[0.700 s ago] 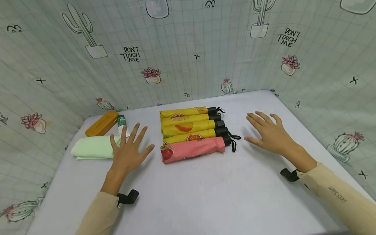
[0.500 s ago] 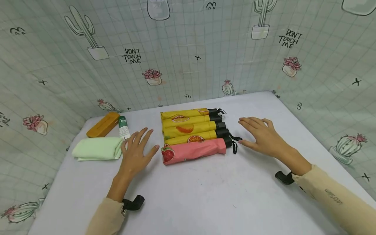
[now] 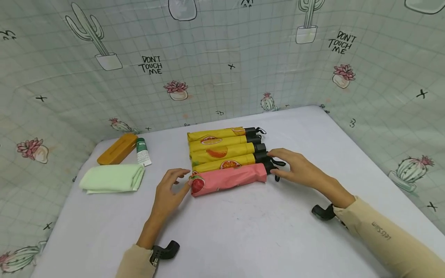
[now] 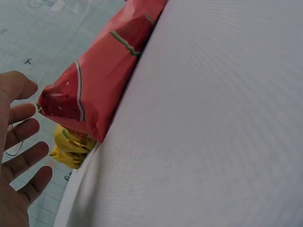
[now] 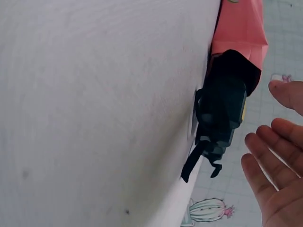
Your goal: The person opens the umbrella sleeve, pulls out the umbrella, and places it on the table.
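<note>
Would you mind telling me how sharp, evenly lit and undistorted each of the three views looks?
Head view: sharp, even light, soft shadows under both hands, wide-angle bending at the edges. Left wrist view: pink umbrella clear, left hand soft. Right wrist view: black handle dark, right hand slightly blurred.

Both hands close in on the pink umbrella (image 3: pixel 229 178) — left hand (image 3: pixel 169 193) now at its strawberry end, right hand (image 3: pixel 295 168) at the black handle (image 3: pixel 269 166), fingers spread.
</note>
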